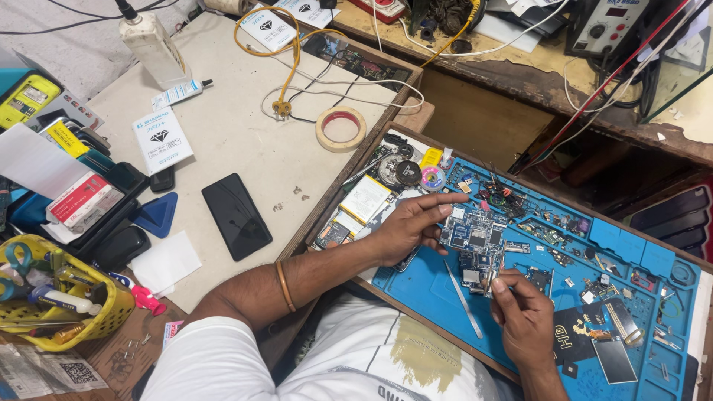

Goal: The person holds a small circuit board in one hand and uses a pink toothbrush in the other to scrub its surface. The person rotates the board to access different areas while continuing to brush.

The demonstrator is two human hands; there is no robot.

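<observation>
So the circuit board (474,243) sits on the blue mat (423,286), pinched at its left edge by the left hand (407,225), fingers (445,210) curled around the top corner. The right hand (523,318) comes in from below, fingers closed tight on something thin pressed at the board's lower edge, can't tell what exactly. Board's bluish, irregular shape, covered in silver shields and chips. Metal tweezers (464,299) lie just beside it, and a black phone (235,216) rests well off on the surface (245,141).
</observation>
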